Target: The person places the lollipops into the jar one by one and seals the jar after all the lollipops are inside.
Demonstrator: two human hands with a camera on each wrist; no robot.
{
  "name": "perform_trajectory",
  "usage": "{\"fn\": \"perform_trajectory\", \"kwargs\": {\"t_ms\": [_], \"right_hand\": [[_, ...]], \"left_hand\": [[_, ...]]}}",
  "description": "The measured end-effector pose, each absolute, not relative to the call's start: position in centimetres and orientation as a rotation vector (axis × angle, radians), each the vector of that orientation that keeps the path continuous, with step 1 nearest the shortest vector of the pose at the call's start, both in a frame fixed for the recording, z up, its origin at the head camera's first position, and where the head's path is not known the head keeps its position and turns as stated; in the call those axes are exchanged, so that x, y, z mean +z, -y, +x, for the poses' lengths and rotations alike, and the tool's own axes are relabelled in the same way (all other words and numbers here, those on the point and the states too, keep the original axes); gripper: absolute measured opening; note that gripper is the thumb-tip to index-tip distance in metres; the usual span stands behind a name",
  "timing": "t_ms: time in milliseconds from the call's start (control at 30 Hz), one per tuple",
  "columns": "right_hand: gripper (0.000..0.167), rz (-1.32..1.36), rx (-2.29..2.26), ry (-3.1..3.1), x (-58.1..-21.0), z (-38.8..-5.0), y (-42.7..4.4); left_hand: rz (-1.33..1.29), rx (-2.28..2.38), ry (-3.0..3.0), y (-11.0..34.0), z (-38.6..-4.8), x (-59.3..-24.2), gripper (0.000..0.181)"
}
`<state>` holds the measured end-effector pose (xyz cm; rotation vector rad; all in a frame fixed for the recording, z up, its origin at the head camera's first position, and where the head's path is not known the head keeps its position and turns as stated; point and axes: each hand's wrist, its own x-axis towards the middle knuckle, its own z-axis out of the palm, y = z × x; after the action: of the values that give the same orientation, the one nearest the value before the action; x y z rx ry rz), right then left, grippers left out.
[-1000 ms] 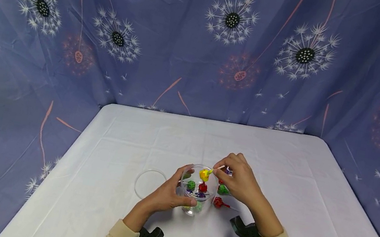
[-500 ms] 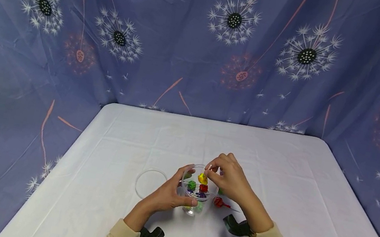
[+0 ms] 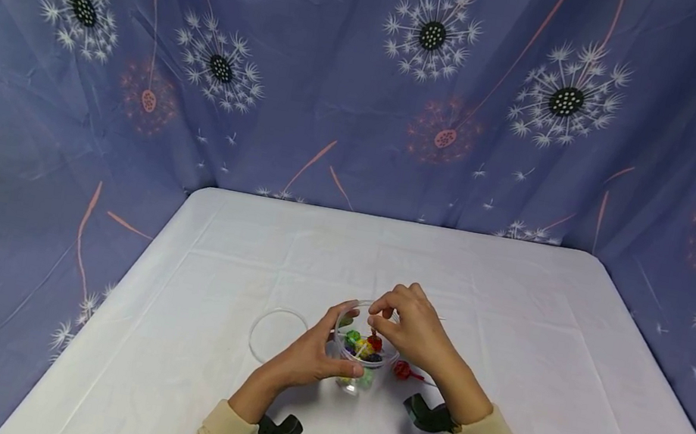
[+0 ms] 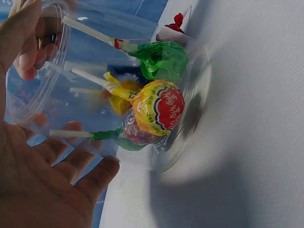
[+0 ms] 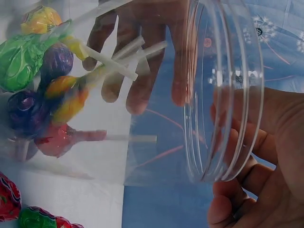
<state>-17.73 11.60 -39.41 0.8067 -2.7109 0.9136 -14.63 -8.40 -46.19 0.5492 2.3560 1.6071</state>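
Around a clear plastic jar [image 3: 394, 361] [image 5: 231, 28] at the table's middle curl the fingers and thumb of the left hand [image 3: 302, 357] [image 4: 38, 183]. Inside lie several wrapped lollipops, among them a yellow one [image 3: 364, 348] [image 4: 159, 108], a green one [image 4: 165, 61] [image 5: 19, 61] and a red one [image 5: 59, 140]. The right hand [image 3: 415, 328] [image 5: 280, 142] is at the jar's mouth, fingers loosely bent, nothing held. Just right of the jar, a red lollipop [image 3: 402, 370] lies on the cloth.
A clear ring-shaped lid [image 3: 252, 331] lies left of the jar, close to the left forearm. Low in the right wrist view, a red lollipop [image 5: 8, 199] and a green one [image 5: 38, 218] are outside the jar. A patterned blue curtain [image 3: 317, 73] hangs behind the white-covered table [image 3: 233, 244].
The right hand has moved left over the jar's mouth and let go of the yellow lollipop, which has dropped among the others inside. The left hand has kept its grip.
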Motion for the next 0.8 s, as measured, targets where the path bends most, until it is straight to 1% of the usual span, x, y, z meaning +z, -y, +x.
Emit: {"fn": "perform_trajectory", "kwargs": {"t_ms": [167, 500, 800], "right_hand": [[0.01, 0.779, 0.921, 2.704, -39.4, -17.5, -12.1], [0.011, 0.667, 0.95, 2.677, -39.0, -16.6, -14.7], [0.013, 0.545, 0.93, 2.72, -40.9, -15.8, -17.1]], "left_hand": [[0.546, 1.593, -2.362, 8.3, -14.6, -46.1, 0.093], [0.545, 1.598, -2.365, 8.2, -14.6, -46.0, 0.098], [0.537, 1.594, -2.364, 8.2, -14.5, -46.1, 0.096]]}}
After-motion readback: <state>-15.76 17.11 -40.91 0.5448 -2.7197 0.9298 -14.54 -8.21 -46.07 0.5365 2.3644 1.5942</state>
